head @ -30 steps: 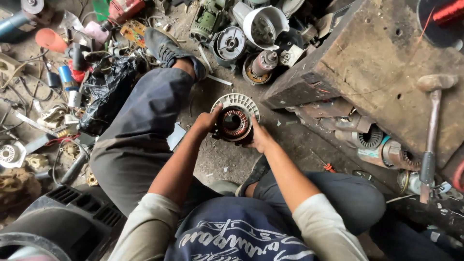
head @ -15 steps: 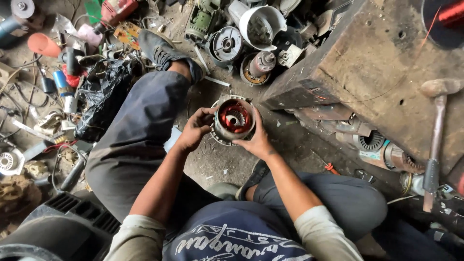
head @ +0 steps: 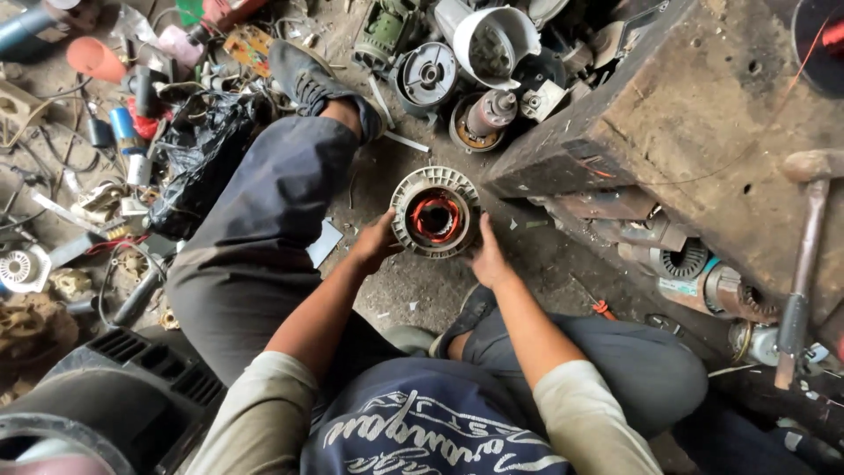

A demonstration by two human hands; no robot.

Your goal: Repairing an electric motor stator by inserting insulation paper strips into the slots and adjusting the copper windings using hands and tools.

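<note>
Both hands have lowered the motor stator (head: 435, 213) a little since the earlier frames, and its open end now faces more squarely up, showing the copper windings inside the ribbed grey housing. Left hand (head: 378, 242) clasps the housing's left side, fingers wrapped round the rim; right hand (head: 486, 255) presses against the lower right side, its grip closed on the casing. Held between the two, the stator hangs just above the dirty concrete floor (head: 413, 286), between the person's bent knees. Just beside it to the right stands a heavy wooden desk (head: 703, 114) with a hammer (head: 804, 264) lying on it. Beyond the stator lie a white motor cover (head: 492, 40) and a rotor (head: 488, 114).
</note>
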